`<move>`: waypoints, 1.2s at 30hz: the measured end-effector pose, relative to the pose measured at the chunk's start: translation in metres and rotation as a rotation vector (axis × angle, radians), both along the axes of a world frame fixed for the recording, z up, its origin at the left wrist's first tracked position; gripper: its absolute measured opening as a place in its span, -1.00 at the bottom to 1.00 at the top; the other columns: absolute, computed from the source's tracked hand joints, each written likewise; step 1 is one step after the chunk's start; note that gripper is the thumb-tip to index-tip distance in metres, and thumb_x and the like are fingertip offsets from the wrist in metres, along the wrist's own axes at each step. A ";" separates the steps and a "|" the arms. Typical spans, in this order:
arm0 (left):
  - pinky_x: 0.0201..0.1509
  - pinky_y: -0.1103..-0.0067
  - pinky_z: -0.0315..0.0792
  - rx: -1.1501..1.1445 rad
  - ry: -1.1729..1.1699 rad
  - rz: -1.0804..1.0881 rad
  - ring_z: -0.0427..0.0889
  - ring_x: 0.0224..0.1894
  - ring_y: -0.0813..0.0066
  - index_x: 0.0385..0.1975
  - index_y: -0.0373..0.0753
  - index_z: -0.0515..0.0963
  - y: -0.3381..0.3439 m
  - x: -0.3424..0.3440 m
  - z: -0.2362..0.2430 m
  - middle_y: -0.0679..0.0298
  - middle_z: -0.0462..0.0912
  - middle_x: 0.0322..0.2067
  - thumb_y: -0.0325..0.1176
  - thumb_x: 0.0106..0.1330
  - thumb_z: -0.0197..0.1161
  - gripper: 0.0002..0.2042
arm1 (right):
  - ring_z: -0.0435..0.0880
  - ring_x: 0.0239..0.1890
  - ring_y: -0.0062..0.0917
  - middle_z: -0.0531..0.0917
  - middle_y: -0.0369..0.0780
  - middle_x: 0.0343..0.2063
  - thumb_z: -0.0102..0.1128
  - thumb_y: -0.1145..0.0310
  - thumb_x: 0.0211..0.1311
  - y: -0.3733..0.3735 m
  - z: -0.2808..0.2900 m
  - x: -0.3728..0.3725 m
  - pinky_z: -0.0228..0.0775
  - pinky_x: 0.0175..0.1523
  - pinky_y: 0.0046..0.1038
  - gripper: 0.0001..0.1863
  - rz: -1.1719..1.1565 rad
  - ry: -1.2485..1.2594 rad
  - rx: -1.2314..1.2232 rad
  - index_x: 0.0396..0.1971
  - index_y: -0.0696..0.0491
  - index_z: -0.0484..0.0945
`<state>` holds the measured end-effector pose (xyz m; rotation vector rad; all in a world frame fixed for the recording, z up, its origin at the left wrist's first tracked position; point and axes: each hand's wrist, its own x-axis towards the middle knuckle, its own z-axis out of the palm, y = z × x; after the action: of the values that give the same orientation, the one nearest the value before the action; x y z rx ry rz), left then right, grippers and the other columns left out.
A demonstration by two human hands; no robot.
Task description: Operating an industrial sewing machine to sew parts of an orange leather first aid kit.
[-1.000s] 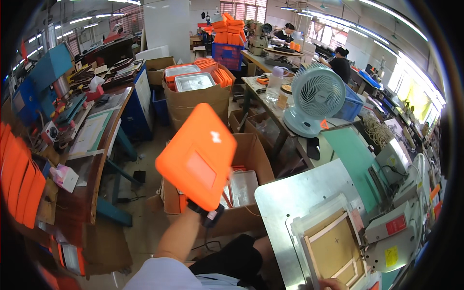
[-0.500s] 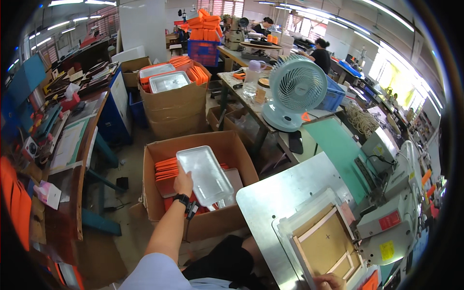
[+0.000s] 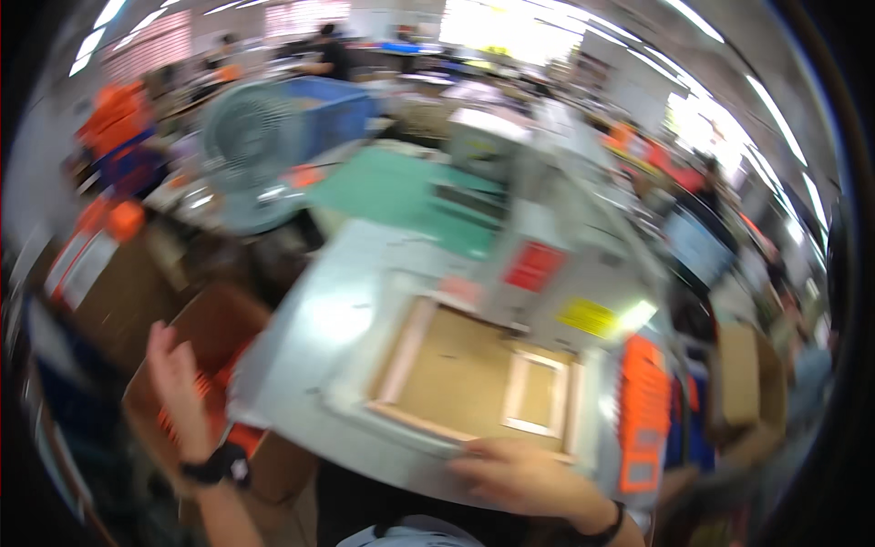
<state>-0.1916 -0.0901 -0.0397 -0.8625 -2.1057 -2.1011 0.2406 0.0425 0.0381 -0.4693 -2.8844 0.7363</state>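
My left hand (image 3: 179, 390) is raised above the cardboard box (image 3: 208, 319), fingers stretched up and nothing in them. Orange pieces (image 3: 221, 376) show inside that box. My right hand (image 3: 519, 476), blurred, lies at the near edge of a brown board (image 3: 469, 369) with pale wooden strips. Its fingers look loosely stretched, and no held thing shows. The board lies in a light frame on a silver metal plate (image 3: 305, 365). A pale strip rectangle (image 3: 508, 392) sits on the board's right part.
A grey machine (image 3: 538, 264) with red and yellow labels stands behind the board. A stack of orange pieces (image 3: 641, 410) is at its right. Beyond lie a green mat (image 3: 401, 196), a pale fan (image 3: 251, 155) and a blue crate (image 3: 333, 114). More cardboard boxes (image 3: 743, 374) stand at right.
The view has swung right and is blurred. My left hand has let go of the silver tray, which I cannot make out now. My right hand has come further into view.
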 end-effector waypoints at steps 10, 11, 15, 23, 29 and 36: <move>0.32 0.30 0.35 -0.472 0.787 -1.276 0.50 0.23 -0.04 0.12 -0.37 0.54 0.093 0.169 0.116 -0.07 0.54 0.17 -0.45 0.15 0.29 -0.53 | 0.61 -0.23 -0.23 0.60 -0.15 -0.29 0.33 0.42 0.12 -0.063 -0.018 0.164 0.49 -0.13 -0.29 -0.84 -0.953 0.113 0.214 -0.28 0.07 0.63; 0.30 0.30 0.37 -0.506 0.775 -1.358 0.49 0.22 -0.05 0.11 -0.36 0.54 0.100 0.179 0.117 -0.05 0.54 0.16 -0.42 0.16 0.31 -0.53 | 0.61 -0.23 -0.21 0.59 -0.14 -0.31 0.37 0.44 0.03 -0.069 -0.017 0.189 0.50 -0.14 -0.28 -0.80 -1.172 0.044 0.353 -0.30 0.10 0.63; 0.26 0.30 0.40 -0.540 0.796 -1.487 0.49 0.21 -0.04 0.12 -0.30 0.55 0.119 0.208 0.107 0.00 0.55 0.16 -0.38 0.20 0.33 -0.56 | 0.62 -0.19 -0.21 0.58 -0.11 -0.25 0.43 0.39 0.04 -0.078 -0.029 0.261 0.50 -0.09 -0.30 -0.65 -1.550 0.162 0.234 -0.17 0.18 0.59; 0.38 0.21 0.26 -0.628 0.983 -1.567 0.35 0.32 -0.16 0.23 -0.26 0.46 0.144 0.244 0.083 -0.02 0.42 0.28 -0.33 0.25 0.30 -0.49 | 0.51 -0.05 -0.33 0.42 -0.15 -0.11 0.57 0.27 -0.08 -0.060 -0.031 0.273 0.42 0.05 -0.41 -0.30 -1.368 0.042 -0.055 0.13 0.12 0.50; 0.41 0.13 0.20 -0.741 1.086 -1.512 0.28 0.39 -0.17 0.28 -0.22 0.42 0.148 0.239 0.073 -0.01 0.36 0.33 -0.24 0.29 0.29 -0.46 | 0.50 -0.03 -0.25 0.42 -0.14 -0.10 0.62 0.28 -0.15 -0.044 -0.026 0.283 0.41 0.13 -0.37 -0.27 -1.308 -0.041 -0.122 0.10 0.07 0.50; 0.44 -0.09 0.06 -0.781 1.005 -1.534 0.23 0.42 -0.17 0.29 -0.16 0.42 0.151 0.238 0.064 -0.01 0.31 0.37 -0.19 0.32 0.27 -0.47 | 0.54 -0.04 -0.16 0.45 -0.10 -0.08 0.61 0.26 -0.15 -0.036 -0.025 0.290 0.43 0.09 -0.28 -0.29 -1.284 -0.040 -0.131 0.05 0.05 0.45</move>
<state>0.0469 0.0609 0.0245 -3.2785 -1.4941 -0.1526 0.5301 0.0060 0.0128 -2.0011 -1.8642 0.6027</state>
